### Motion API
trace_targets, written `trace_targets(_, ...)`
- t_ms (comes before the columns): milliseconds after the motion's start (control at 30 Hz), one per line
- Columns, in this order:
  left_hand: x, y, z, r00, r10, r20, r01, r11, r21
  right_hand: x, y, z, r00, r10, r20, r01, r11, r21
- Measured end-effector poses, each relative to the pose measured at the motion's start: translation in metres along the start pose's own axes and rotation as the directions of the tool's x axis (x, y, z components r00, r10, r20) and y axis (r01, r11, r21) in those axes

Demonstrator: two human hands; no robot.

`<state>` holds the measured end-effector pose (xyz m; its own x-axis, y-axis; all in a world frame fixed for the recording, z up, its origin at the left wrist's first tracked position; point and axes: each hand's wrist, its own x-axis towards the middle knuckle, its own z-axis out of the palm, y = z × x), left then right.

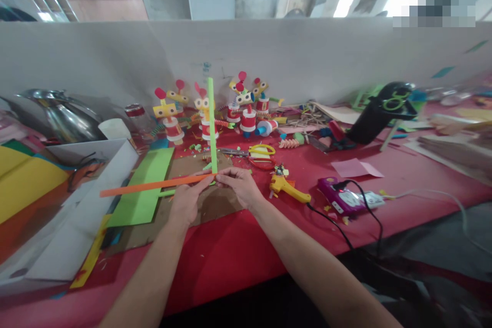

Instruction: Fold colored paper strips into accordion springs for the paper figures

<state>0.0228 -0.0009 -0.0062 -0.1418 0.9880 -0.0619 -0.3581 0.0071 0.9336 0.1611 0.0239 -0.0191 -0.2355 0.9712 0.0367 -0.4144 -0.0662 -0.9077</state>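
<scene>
Two paper strips meet at right angles between my fingertips, above a piece of brown cardboard [221, 210]. The orange paper strip [146, 185] stretches to the left, and the light green paper strip [211, 123] points away from me. My left hand [188, 197] is closed, pinching the orange strip close to the joint. Thumb and fingers of my right hand [240, 184] press together at the corner where the strips overlap. Under the orange strip lies a sheet of green paper [142, 202]. Scissors with yellow handles [262, 149] rest beyond my right hand.
A yellow glue gun [288, 188] and a purple power strip [342, 197] with cables lie to the right. Several paper-cup figures [172, 125] stand at the back. On the left are a white box [82, 215] and a metal jug [67, 115]. A black container [369, 118] stands at the right.
</scene>
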Motion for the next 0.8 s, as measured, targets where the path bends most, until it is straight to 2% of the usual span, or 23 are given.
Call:
trace_targets(167,0.0021,-0.0021,-0.0041,0.998,-0.051,-0.035,0.052,0.998,0.045,0.0,0.0034,0.0008,0.999,0.032,-0.013,-0.032,0.999,-0.003)
trace_targets(333,0.0051,-0.0034,-0.0065,0.999,-0.051,0.011,0.051,0.999,0.02,0.0,0.0039,0.0025,0.999,0.05,-0.013,-0.049,0.998,0.03)
trace_targets(667,0.0007,-0.0038,0.0011,0.999,-0.052,-0.016,0.052,0.998,-0.035,0.0,0.0041,0.0026,0.996,0.084,0.02,-0.085,0.995,0.055)
trace_targets(800,0.0015,-0.0048,0.0029,0.998,-0.06,-0.036,0.058,0.996,-0.065,0.0009,0.0055,0.0032,0.998,0.062,0.01,-0.062,0.997,0.05)
